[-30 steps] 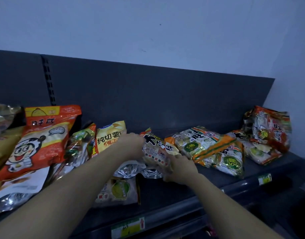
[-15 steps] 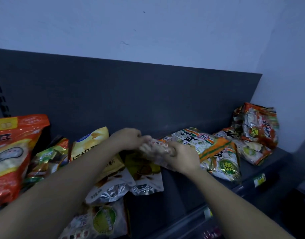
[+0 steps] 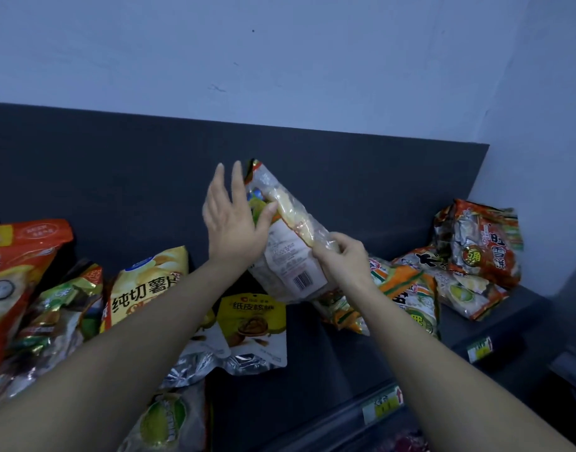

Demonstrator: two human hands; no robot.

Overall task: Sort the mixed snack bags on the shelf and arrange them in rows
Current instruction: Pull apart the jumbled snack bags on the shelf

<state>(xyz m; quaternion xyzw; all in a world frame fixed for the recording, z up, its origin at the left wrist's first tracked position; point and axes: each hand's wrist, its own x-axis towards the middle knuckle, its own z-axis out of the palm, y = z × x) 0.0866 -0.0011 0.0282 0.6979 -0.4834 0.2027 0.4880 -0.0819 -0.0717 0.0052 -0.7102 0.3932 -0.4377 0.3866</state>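
The bag (image 3: 289, 252) is being held above the shelf (image 3: 312, 347), long axis steep, top pointing up-left, barcode end down. The right hand (image 3: 342, 256) is pinching its edge; the left hand (image 3: 231, 223), fingers straight, is touching its side. Before, it was lying low, both hands gripping it.

I saw a dark grey shelf (image 3: 312, 353) carrying two heaps. On its left lay a red bag (image 3: 16, 272), a yellow chip bag (image 3: 146, 288) and a yellow walnut bag (image 3: 252, 324), overlapping. On its right, orange-and-green cracker bags (image 3: 407, 295) were piled. Price tags (image 3: 382, 402) sat along its front edge.
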